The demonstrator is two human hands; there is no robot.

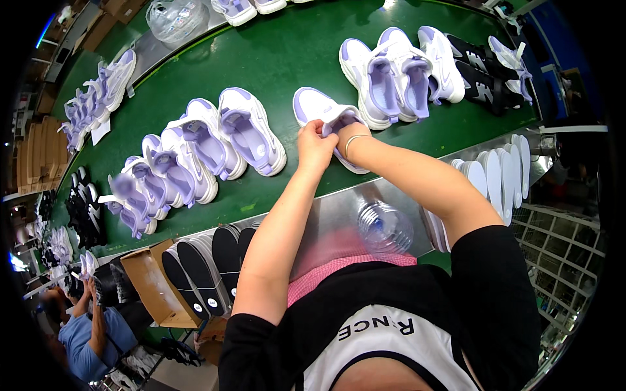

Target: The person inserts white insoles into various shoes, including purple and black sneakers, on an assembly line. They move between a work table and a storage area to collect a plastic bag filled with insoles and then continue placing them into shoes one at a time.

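Observation:
A white and lavender sneaker (315, 104) rests on the green bench top (287, 58) in front of me, toe pointing away. My left hand (315, 147) pinches the edge of its opening, thumb and fingers closed. My right hand (354, 132), a bracelet at its wrist, reaches into the shoe. The shoe's upper hides its fingers, so I cannot see whether they hold anything. Close by on the right stand matching sneakers (369, 83). Another sneaker of the same kind (252, 130) stands to the left, at the end of a row.
Black shoes (481, 75) stand far right. White insoles (493, 176) line the metal ledge on the right, near a clear plastic container (385, 228). Bundled black insoles (201, 274) and a cardboard box (153, 287) are at the lower left. A co-worker in blue (98, 339) is beyond them.

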